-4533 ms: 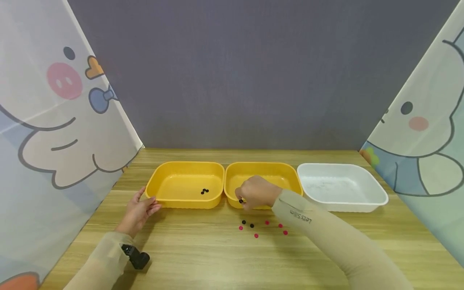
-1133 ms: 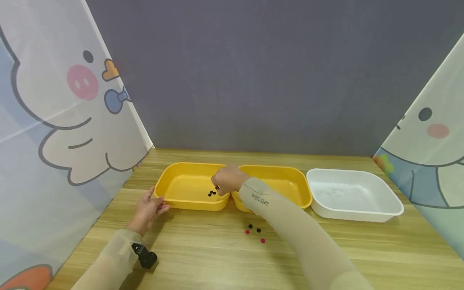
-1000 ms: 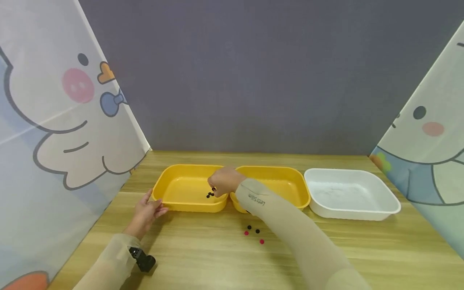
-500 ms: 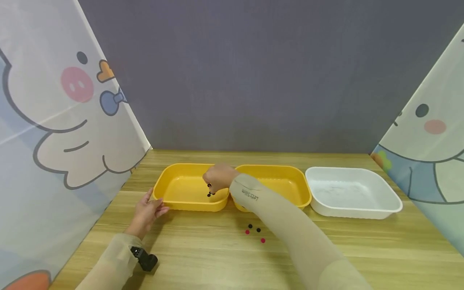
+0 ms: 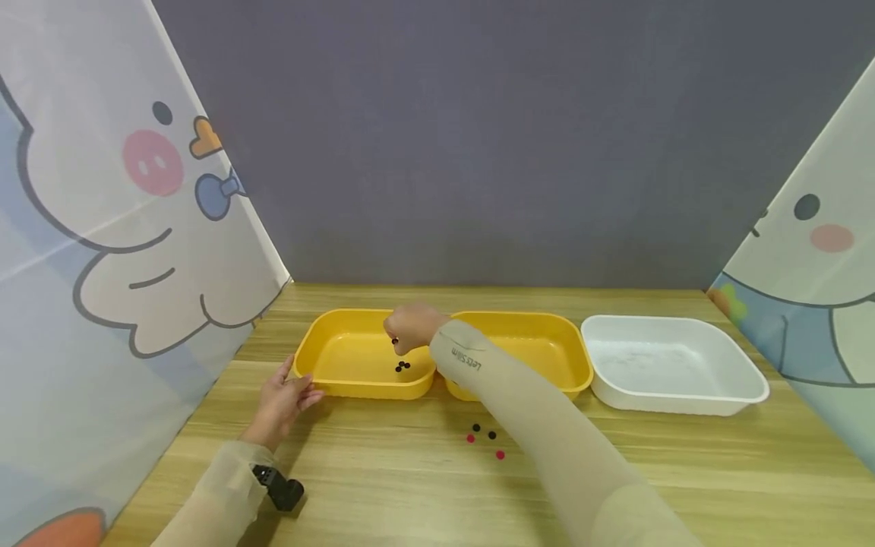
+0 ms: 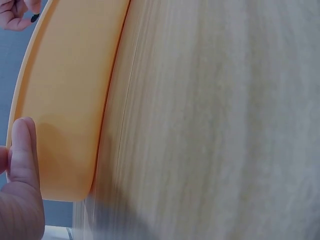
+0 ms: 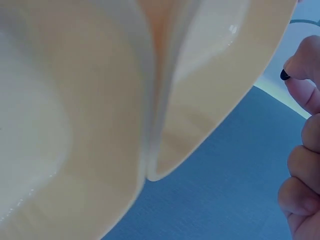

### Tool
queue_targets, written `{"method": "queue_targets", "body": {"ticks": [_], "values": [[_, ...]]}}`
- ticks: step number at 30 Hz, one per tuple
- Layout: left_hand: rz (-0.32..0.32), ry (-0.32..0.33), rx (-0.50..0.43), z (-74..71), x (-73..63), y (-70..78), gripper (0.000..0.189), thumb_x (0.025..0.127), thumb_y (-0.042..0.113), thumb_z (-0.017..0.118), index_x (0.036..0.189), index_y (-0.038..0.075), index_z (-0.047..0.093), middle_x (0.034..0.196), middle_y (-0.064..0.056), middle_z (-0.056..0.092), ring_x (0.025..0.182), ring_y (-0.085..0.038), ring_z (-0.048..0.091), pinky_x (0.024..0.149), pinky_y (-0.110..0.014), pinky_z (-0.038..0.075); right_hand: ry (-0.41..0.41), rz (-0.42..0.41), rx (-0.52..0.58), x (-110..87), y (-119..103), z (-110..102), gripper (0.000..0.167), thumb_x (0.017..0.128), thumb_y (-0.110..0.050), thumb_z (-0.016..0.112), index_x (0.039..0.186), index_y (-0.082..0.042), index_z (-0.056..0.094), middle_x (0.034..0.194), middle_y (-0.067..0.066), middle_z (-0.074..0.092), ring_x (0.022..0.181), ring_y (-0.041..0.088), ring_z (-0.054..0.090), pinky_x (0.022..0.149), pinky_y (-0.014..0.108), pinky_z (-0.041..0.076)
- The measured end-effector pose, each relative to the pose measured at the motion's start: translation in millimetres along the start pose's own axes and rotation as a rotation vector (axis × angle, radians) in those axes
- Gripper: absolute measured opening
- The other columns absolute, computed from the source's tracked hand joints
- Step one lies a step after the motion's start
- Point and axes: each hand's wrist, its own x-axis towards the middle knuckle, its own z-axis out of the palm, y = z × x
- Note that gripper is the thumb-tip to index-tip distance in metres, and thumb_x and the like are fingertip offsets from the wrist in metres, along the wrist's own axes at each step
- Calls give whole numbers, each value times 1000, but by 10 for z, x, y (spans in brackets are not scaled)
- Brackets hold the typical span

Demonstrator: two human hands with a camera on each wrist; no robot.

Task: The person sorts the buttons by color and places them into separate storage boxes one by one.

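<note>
As right hand (image 5: 412, 328) pinches disc (image 7: 285, 75), left (image 5: 282, 399) touching tray (image 5: 369, 390)

hands: 2, left hand (image 5: 279, 403) and right hand (image 5: 413, 328) | yellow trays (image 5: 352, 353): 2, left of centre and centre | white tray (image 5: 673, 365): 1, right | black discs (image 5: 407, 365): 6 in sight (3 in left yellow tray, 1 in right hand's fingers, 2 on tabletop (image 5: 383, 475), lower middle) | red discs (image 5: 500, 455): 2 in sight, lower middle | cartoon panels (image 5: 96, 190): 2, left and right edges
</note>
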Motion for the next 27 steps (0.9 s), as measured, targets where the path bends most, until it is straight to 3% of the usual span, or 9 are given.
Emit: {"method": "queue_targets", "body": {"ticks": [4,8,18,27], "values": [[8,0,6,16,4,-3,75,100,-2,40,153,16,-9,70,-1,54,58,-7,63,66,-20,58,4,18,-3,40,-3,-41,35,84,-13,62,62,-19,35,56,-6,26,52,8,18,48,21,15],[13,5,16,11,4,-5,74,100,-3,39,153,15,-9,70,0,53,58,-7,63,66,-20,58,-4,19,-2,71,-61,-98,40,84,-11,60,60,-19,29,55,-5,17,52,9,12,50,22,12],[-6,10,17,2,15,-20,74,100,-1,41,154,17,-6,70,0,54,58,-8,63,66,-20,58,-5,-7,-21,166,-137,-136,38,86,-11,58,61,-18,31,56,-5,20,52,9,14,48,22,13],[2,5,5,12,18,-6,74,100,-3,40,154,16,-7,69,0,54,58,-8,63,66,-20,58,-11,22,-57,225,-134,-176,35,87,-11,58,61,-18,35,56,-4,26,52,9,18,47,22,16]]}}
